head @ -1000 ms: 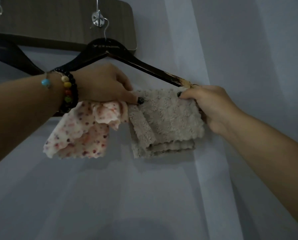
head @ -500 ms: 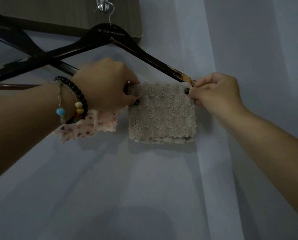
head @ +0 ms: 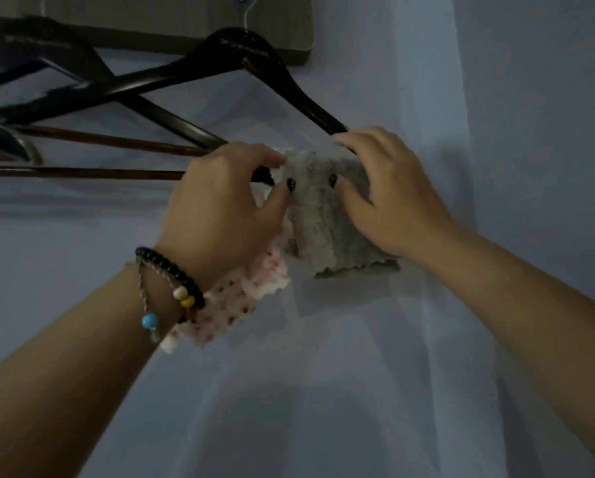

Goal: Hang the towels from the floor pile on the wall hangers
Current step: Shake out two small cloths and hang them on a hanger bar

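Item: beige towel [head: 327, 232] — small, plush, folded over the lower bar of the black hanger [head: 240, 60], hanging in front of a pale wall. The bar itself is hidden under cloth and hands at this spot. The towel's lower edge hangs free below both hands.

Holding: the towel is pinched at its top fold by the left hand [head: 220, 208] on its left edge, thumb in front and fingers curled over the top. It is gripped by the right hand [head: 389, 194] on its right side, thumb pressed into the pile and fingers curled over the fold near the hanger's right arm.

Handling, as judged: light, soft and limp, with no stiffness of its own; the thick pile is likely to grip the bar rather than slide. It is not fragile. Uneven halves could let it creep off toward the longer side, so the drop on both faces is best evened. It is best taken at the top fold, near the two edges, and spread flat along the bar.

Adjacent item: spotted cloth [head: 240, 298] — thin, white with red dots, scalloped edge, hanging just left of the beige towel and partly behind the left wrist. Whether the two touch cannot be told.

Also present: further dark hangers [head: 82, 98] to the left, a wooden wall board [head: 185, 19] above, a beaded bracelet [head: 171, 270] on the left wrist.
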`<state>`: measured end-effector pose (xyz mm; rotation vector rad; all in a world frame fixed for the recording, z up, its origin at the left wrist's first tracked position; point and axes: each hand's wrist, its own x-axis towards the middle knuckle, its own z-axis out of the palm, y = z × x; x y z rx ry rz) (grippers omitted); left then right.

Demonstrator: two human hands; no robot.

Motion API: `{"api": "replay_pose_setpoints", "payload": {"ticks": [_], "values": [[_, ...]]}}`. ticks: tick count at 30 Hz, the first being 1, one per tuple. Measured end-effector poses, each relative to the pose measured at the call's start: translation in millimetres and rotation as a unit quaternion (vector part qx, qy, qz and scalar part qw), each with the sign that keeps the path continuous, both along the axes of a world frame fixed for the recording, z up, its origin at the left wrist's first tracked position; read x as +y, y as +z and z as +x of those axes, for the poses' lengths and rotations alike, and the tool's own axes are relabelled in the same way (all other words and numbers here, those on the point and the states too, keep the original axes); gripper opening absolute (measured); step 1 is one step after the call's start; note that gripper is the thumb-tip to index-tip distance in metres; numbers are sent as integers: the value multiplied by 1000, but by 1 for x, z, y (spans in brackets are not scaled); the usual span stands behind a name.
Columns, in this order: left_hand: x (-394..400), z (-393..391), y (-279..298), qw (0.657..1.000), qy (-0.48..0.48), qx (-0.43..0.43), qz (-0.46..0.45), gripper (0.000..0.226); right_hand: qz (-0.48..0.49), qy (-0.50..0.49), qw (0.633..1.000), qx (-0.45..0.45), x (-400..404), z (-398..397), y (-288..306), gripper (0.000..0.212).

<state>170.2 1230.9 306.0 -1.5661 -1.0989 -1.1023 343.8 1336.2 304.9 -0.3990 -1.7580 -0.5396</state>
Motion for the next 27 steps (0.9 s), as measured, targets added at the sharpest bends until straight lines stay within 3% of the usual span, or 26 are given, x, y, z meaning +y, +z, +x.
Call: {"api": "replay_pose_setpoints", "payload": {"ticks": [5,8,12,15,21,24,27], "values": [[-15,10,-43,983,-89,-158,40,15,2,173,982,71,-42,3,-72,18],[-22,22,-70,966,-116,-231,31,9,-115,279,951,64,-63,0,-129,19],[-32,38,-109,928,-136,-347,16,10,-294,377,877,34,-84,-6,-187,37],[-42,44,-147,878,-162,-449,-12,22,-328,395,857,34,-92,-2,-214,43],[-63,53,-221,796,-174,-570,-108,39,-284,365,887,-9,-95,16,-254,45],[-72,56,-248,747,-200,-609,-176,47,-296,354,887,-31,-103,21,-266,28],[-85,61,-270,733,-198,-617,-209,45,-318,328,890,-6,-113,25,-274,15]]}}
